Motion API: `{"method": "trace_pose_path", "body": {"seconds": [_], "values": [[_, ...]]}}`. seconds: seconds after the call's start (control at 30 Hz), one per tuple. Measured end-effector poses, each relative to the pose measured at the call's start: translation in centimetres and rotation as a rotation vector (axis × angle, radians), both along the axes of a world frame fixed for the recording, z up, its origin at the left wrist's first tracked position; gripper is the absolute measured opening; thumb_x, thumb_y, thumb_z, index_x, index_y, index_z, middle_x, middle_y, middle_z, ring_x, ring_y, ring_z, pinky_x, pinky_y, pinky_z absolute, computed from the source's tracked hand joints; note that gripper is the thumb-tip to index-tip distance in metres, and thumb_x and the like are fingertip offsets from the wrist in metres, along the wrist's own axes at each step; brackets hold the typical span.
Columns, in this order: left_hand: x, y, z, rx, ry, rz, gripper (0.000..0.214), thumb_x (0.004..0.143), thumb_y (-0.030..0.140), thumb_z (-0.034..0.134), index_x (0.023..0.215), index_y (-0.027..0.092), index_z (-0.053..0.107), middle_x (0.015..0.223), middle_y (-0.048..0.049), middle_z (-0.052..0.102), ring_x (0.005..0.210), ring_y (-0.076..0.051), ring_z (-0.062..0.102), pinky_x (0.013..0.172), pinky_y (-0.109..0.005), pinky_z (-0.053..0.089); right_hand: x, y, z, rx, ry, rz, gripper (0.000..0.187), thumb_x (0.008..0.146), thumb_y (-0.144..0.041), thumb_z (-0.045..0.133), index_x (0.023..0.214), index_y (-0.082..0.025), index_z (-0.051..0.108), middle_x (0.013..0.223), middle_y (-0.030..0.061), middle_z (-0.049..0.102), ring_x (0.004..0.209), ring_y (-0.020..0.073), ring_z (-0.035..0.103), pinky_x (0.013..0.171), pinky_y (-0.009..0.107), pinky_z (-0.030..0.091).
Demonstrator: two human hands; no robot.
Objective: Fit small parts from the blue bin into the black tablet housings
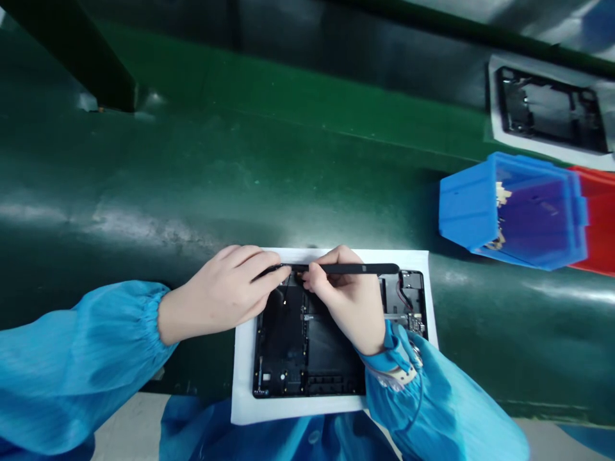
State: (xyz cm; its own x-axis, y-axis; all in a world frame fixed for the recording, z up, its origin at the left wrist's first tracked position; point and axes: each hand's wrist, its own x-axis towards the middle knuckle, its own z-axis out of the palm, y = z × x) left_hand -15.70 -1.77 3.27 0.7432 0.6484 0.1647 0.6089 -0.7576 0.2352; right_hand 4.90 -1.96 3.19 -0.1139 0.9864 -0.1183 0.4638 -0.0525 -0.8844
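A black opened tablet chassis [307, 358] lies on a white foam sheet [243, 384] at the near edge of the green belt. My right hand [348, 301] is closed round black tweezers [346, 268], which lie level over the chassis's far edge with their tip pointing left. My left hand [225, 291] rests on the chassis's far left corner, fingers together, fingertips touching the tweezer tip. What the tip holds is hidden. Both arms wear blue sleeves; a wrist strap sits on my right wrist.
A blue parts bin [514, 211] stands tilted at the right, a red bin [596, 218] behind it. A second black chassis [550, 109] on white foam lies at the far right. A dark post [77, 51] rises at the far left.
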Motion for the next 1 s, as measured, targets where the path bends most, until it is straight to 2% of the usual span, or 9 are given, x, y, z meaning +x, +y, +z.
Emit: {"method": "trace_pose_path", "body": {"seconds": [0.2,0.37,0.47,0.8,1.0], "values": [[0.85,-0.57,0.76,0.085,0.098,0.021,0.031,0.085,0.011,0.044,0.113,0.011,0.058,0.106,-0.0081,0.062,0.094,-0.022,0.057,0.078,-0.037,0.048,0.29,-0.12,0.26,0.002,-0.009,0.034,0.012,0.082,-0.027,0.057,0.073,-0.02,0.055,0.063,-0.0002,0.061,0.056,0.013,0.06,0.052,0.025,0.048],[1.06,-0.84,0.3,0.102,0.096,0.049,0.031,0.086,0.012,0.043,0.113,0.012,0.058,0.109,-0.0079,0.061,0.096,-0.022,0.057,0.077,-0.036,0.048,0.59,-0.24,0.47,-0.002,0.041,-0.04,0.014,0.083,-0.026,0.056,0.071,-0.02,0.052,0.062,-0.0006,0.062,0.056,0.0132,0.062,0.052,0.025,0.05],[1.03,-0.86,0.03,0.095,0.082,0.052,0.031,0.086,0.012,0.043,0.113,0.013,0.058,0.11,-0.0077,0.061,0.098,-0.022,0.057,0.077,-0.035,0.048,0.76,-0.21,0.51,-0.014,0.09,-0.062,0.013,0.083,-0.025,0.057,0.072,-0.02,0.053,0.063,-0.001,0.063,0.056,0.0128,0.064,0.054,0.025,0.051],[0.85,-0.8,0.16,0.075,0.046,0.026,0.032,0.085,0.01,0.044,0.114,0.011,0.058,0.112,-0.0076,0.061,0.1,-0.022,0.056,0.075,-0.033,0.049,0.56,-0.23,0.45,-0.002,0.068,-0.088,0.014,0.081,-0.024,0.058,0.069,-0.019,0.054,0.063,-0.0005,0.063,0.057,0.0132,0.063,0.052,0.025,0.049],[0.63,-0.59,0.17,-0.004,0.056,0.015,0.036,0.084,0.011,0.045,0.118,0.013,0.055,0.116,-0.0072,0.058,0.105,-0.024,0.051,0.084,-0.036,0.048,0.64,-0.31,0.44,0.002,0.028,-0.079,0.015,0.081,-0.025,0.058,0.068,-0.02,0.053,0.061,-0.0008,0.061,0.056,0.0134,0.06,0.05,0.026,0.048]]}}
